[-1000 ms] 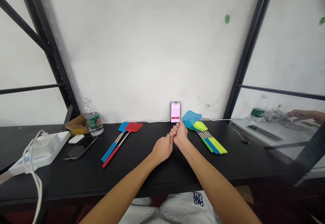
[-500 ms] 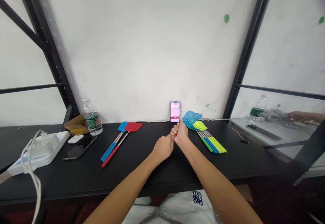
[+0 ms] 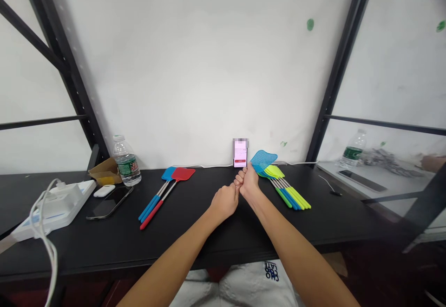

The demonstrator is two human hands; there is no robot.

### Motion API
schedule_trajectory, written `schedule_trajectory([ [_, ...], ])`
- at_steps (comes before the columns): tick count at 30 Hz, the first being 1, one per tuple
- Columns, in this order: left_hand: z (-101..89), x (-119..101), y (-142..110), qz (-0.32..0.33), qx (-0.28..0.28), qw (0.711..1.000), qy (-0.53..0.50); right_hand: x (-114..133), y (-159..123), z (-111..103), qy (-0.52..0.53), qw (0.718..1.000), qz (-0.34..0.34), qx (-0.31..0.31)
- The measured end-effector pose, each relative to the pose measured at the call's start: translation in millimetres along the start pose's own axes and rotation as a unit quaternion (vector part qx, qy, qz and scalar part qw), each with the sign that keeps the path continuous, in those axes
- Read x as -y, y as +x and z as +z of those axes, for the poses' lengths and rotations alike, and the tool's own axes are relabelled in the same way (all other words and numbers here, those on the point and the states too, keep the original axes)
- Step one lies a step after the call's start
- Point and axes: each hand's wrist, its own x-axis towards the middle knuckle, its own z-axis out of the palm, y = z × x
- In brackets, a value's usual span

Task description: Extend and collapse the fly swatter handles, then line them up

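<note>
A blue fly swatter (image 3: 264, 160) is held up over the table, its mesh head tilted to the right. My right hand (image 3: 248, 181) is closed around it just below the head. Against it, my left hand (image 3: 225, 201) is closed too, lower on the same swatter; the handle is hidden inside my fists. Behind and to the right lies a row of several fly swatters (image 3: 291, 196) with green, blue and yellow handles. On the left rest more fly swatters, blue ones (image 3: 149, 207) beside a red one (image 3: 183, 173).
A lit phone (image 3: 240, 153) leans on the wall behind my hands. At left are a water bottle (image 3: 128, 165), a cardboard box (image 3: 104, 172), a white case (image 3: 104, 191), a dark phone (image 3: 109, 202) and a power strip (image 3: 55, 209) with white cables. A short cable (image 3: 331, 187) lies right.
My hands and the blue fly swatter stay nearly where they were. At the far right, another person's hand has drawn back toward the picture edge.
</note>
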Motion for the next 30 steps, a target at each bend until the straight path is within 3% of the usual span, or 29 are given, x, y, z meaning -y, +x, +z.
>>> schedule_trajectory([
  [13, 6.1, -2.9, 12.1, -0.008, -0.008, 1.0, -0.015, 14.4, 3.9, -2.5, 0.019, 1.0, 0.004, 0.007],
  [26, 6.8, 8.3, 11.3, -0.032, -0.016, 0.999, 0.003, 10.2, 9.0, -12.9, 0.069, 0.987, 0.07, 0.126],
  [30, 5.5, 11.9, 11.2, -0.043, -0.017, 0.999, 0.012, 5.9, 9.7, -13.1, 0.061, 0.991, 0.066, 0.098],
])
